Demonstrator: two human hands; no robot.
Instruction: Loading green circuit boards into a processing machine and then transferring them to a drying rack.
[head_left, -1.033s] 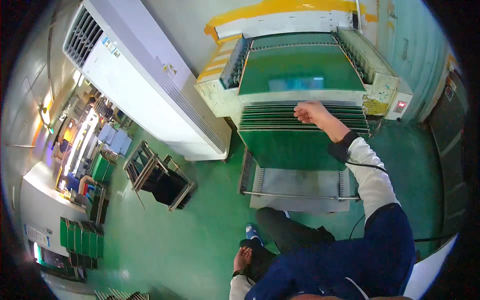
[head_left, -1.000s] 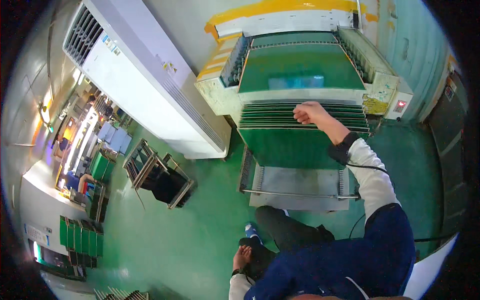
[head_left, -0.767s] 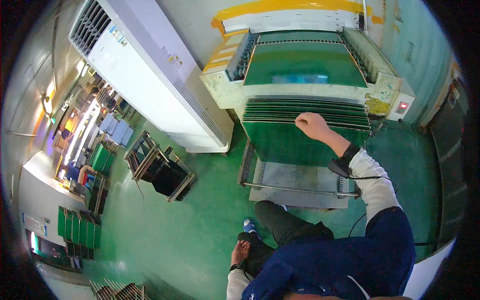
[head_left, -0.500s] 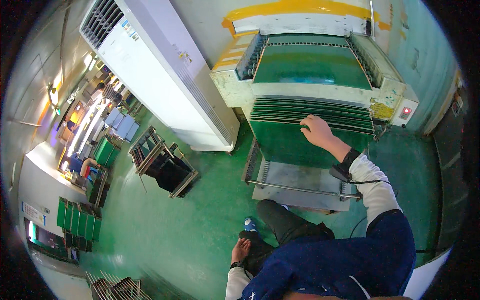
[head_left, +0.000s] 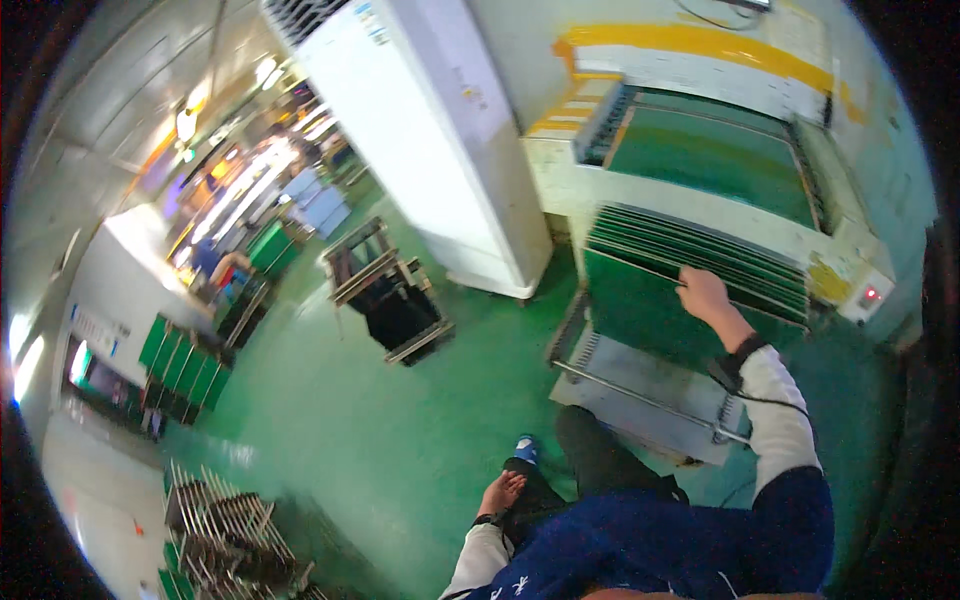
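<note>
Several green boards stand on edge, one behind another, in a metal rack in front of me. My right hand is at the top edge of the nearest board, fingers closed on that edge; the fingertips are partly hidden. Low by my knee, my left hand hangs with loosely bent fingers apart and nothing in it. Behind the rack, another green board lies flat on the conveyor end of a machine.
A tall white cabinet-type air conditioner stands left of the machine. Left of it is a rack with dark panels on the green floor. Racks of green boards and stacked empty racks stand farther left. A person sits in the background.
The view has swung left, so the scene sits farther right. My right hand's fingers have closed more at the board's top edge. My left hand stays low by my knee.
</note>
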